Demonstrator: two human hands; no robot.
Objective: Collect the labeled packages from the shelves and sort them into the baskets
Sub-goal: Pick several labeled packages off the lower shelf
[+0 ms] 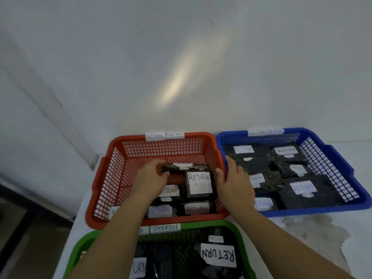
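Three mesh baskets sit on a white surface: a red basket in the middle, a blue basket to its right and a green basket nearest me. All hold black wrapped packages with white "RETURN" labels. My left hand reaches into the red basket and grips the left end of a black package lying near the far side. My right hand rests over the rim where the red and blue baskets meet, fingers around the red basket's right wall. Another labeled package lies just below the gripped one.
White tags are stuck on the basket rims; the green basket's tag reads "OVERDUE". A pale wall rises right behind the baskets. The white surface ends at the left, where a darker floor shows below.
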